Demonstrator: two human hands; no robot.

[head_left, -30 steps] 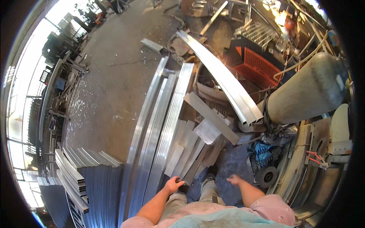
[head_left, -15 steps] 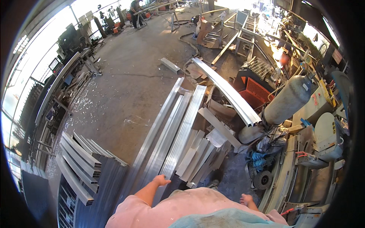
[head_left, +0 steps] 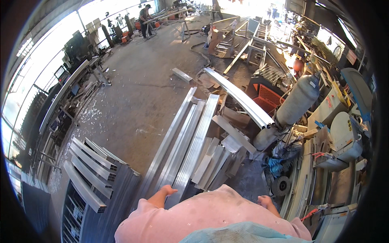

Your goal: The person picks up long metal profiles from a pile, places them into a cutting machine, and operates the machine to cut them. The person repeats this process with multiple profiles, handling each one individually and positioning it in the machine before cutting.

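shirt closest, pink, with a pale blue cloth along the lower edge. how does each grip look?

the right hand is beside the body, fingers loosely curled; i can't tell whether it closes on anything. the left hand is over the near part of the long silver bars. i can't tell whether it touches them, or how wide its grip is.

where do those bars lie?

ahead, slightly left, side by side, running away from the body. to their left, loose rectangular tubes rest on a tight metal stack. short flat pieces lie just to their right.

and further out?

a small wheel ahead of the right hand, then a grey cylinder, tilted. far back, a person stands near a trestle.
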